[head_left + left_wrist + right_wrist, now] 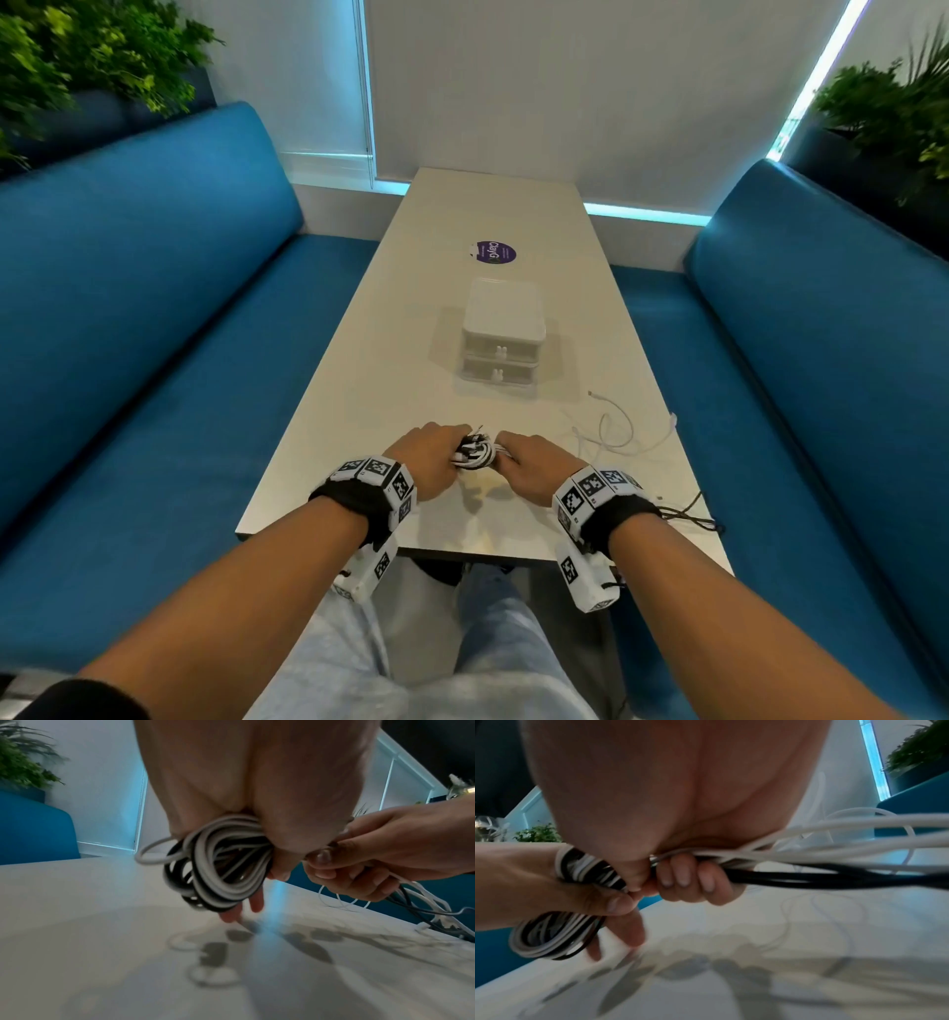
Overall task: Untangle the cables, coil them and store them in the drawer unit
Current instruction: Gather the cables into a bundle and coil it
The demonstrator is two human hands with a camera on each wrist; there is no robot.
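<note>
A coil of black and white cables (pixel 473 452) (pixel 218 866) (pixel 552 935) hangs just above the white table (pixel 359 411), near its front edge. My left hand (pixel 436 457) (pixel 257 801) grips the coil, thumb pressed on its side. My right hand (pixel 529 462) (pixel 687 874) (pixel 359 862) is curled round the loose strands that leave the coil. These black and white strands (pixel 834 866) trail off to the right. A white cable (pixel 616 431) lies in loose loops on the table to the right. The white two-drawer unit (pixel 503 334) stands mid-table, both drawers closed.
Blue sofas (pixel 128 308) (pixel 821 360) flank the table on both sides. A purple round sticker (pixel 494 252) lies beyond the drawer unit. A dark cable (pixel 688 514) hangs over the table's right front edge. Plants (pixel 77 61) stand behind the sofas.
</note>
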